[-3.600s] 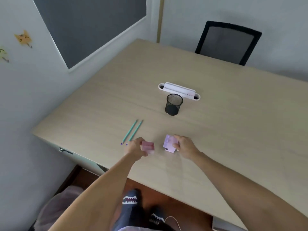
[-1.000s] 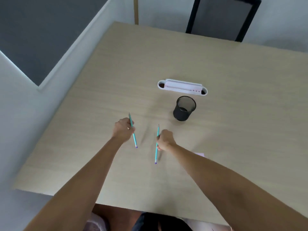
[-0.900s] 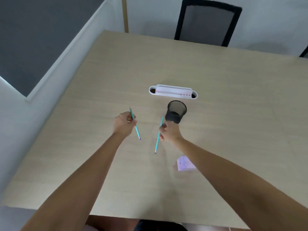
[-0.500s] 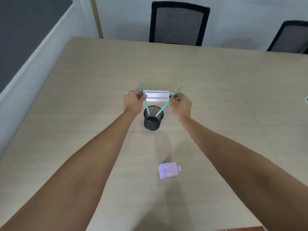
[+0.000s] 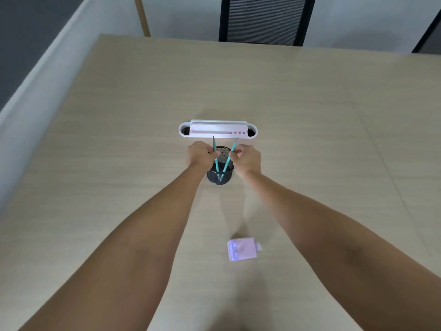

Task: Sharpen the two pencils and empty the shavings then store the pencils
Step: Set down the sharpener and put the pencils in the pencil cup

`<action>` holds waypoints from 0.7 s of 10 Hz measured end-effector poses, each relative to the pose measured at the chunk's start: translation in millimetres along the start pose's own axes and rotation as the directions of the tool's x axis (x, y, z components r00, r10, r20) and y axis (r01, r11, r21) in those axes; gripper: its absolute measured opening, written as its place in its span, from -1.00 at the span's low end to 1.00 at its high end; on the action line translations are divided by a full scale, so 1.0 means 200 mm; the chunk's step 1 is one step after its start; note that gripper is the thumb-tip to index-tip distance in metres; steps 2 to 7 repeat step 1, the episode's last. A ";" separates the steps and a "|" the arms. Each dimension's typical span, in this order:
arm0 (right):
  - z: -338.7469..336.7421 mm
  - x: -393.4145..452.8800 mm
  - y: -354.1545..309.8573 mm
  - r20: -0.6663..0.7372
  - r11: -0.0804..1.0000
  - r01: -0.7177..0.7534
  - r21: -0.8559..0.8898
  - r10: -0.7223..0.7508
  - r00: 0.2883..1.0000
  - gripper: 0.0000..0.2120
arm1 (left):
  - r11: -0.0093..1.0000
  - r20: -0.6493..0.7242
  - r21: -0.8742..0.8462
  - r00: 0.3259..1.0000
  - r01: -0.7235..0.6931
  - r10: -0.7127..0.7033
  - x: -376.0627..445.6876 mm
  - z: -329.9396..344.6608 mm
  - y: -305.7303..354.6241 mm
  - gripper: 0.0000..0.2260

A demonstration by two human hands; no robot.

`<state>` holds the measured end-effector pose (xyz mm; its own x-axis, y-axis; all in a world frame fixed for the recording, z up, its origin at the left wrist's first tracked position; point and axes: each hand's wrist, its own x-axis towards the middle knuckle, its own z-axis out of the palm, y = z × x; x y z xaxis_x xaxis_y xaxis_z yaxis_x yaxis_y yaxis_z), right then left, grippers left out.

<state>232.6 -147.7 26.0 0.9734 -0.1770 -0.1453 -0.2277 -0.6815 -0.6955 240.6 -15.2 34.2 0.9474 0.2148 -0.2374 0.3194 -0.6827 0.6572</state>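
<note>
Pencils (image 5: 216, 161), tips up, splayed in mesh cup (image 5: 219, 176), hands (image 5: 247, 160) pinching.

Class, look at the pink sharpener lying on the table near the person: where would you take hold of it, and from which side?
Probably from above, pinching the two long flat sides of the pink sharpener. It lies flat and alone on the table, so nothing blocks a hand coming down. Avoid the small white knob at its right end, which seems too small to hold well.
</note>
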 end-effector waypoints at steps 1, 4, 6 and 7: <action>-0.02 0.00 0.02 0.005 0.999 -0.010 0.046 0.010 1.000 -0.82 | 0.996 -0.015 -0.070 0.998 0.054 -0.056 0.01 -0.01 0.01 -0.73; -0.02 0.00 0.02 0.005 0.999 -0.010 0.046 0.010 1.000 -0.82 | 0.996 -0.015 -0.070 0.998 0.054 -0.056 0.01 -0.01 0.01 -0.73; -0.02 0.00 0.02 0.005 0.999 -0.010 0.046 0.010 1.000 -0.82 | 0.996 -0.015 -0.070 0.998 0.054 -0.056 0.01 -0.01 0.01 -0.73; -0.02 0.00 0.02 0.005 0.999 -0.010 0.046 0.010 1.000 -0.82 | 0.996 -0.015 -0.070 0.998 0.054 -0.056 0.01 -0.01 0.01 -0.73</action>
